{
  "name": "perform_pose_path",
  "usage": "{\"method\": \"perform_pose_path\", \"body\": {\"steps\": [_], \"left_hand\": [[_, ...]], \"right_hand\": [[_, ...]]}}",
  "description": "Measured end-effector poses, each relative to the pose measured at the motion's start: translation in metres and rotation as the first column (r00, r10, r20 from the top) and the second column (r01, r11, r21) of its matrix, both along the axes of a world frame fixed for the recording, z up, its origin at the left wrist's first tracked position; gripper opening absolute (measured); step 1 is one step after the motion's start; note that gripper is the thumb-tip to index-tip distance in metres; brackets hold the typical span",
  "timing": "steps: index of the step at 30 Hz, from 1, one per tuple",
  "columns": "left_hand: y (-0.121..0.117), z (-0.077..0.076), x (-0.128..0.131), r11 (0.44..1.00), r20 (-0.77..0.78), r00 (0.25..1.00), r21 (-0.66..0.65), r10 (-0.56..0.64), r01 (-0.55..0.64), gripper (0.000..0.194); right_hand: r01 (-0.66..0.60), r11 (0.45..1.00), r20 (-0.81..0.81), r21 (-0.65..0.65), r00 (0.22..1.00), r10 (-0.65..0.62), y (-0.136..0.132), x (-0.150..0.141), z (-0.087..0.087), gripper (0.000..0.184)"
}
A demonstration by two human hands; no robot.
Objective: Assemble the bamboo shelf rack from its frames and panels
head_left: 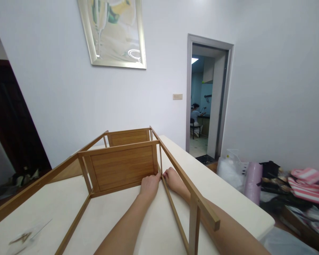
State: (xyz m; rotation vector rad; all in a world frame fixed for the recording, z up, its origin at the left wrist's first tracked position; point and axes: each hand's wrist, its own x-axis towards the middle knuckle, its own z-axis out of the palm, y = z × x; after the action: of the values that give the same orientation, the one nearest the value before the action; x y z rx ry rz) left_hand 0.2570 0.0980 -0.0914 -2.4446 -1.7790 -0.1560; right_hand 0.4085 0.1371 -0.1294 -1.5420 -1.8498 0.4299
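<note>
A wooden shelf frame (190,182) lies on its side on a cream tabletop (228,198), with panelled shelves standing upright between its long rails. At the lower right corner of the nearer shelf panel (123,164), my left hand (149,186) is closed, its fingertips against the joint. Just across that joint, my right hand (172,178) is curled in a pinch, its forearm passing beneath the upper right rail. Whatever small thing sits between my fingers is hidden. A clear plastic bag (23,239) with small brown wooden-looking pieces and a thin rod lies at the near left.
A framed picture (117,35) hangs on the wall. Through a doorway (188,95) a seated person (195,115) is visible in another room. Right of the table stand a purple roll (253,182), a white basket (238,163) and pink striped cloth (308,186).
</note>
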Motion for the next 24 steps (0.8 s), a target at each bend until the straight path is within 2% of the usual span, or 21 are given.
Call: {"method": "perform_pose_path", "body": {"steps": [6, 12, 24], "left_hand": [[0.0011, -0.0008, 0.0002, 1.0, 0.002, 1.0, 0.013, -0.006, 0.006, 0.031], [0.0005, -0.0004, 0.0009, 1.0, 0.001, 1.0, 0.01, -0.004, 0.004, 0.031], [-0.0005, 0.0025, 0.003, 1.0, 0.0, 1.0, 0.008, -0.014, 0.014, 0.03]], "right_hand": [[-0.049, 0.996, -0.01, 0.068, 0.999, 0.05, -0.0028, 0.0016, -0.0001, 0.014], [-0.044, 0.993, -0.016, 0.108, 0.999, 0.046, -0.0021, 0.0008, -0.0013, 0.015], [-0.069, 0.99, 0.014, 0.125, 0.998, 0.068, 0.0024, 0.0012, -0.0056, 0.017]]}}
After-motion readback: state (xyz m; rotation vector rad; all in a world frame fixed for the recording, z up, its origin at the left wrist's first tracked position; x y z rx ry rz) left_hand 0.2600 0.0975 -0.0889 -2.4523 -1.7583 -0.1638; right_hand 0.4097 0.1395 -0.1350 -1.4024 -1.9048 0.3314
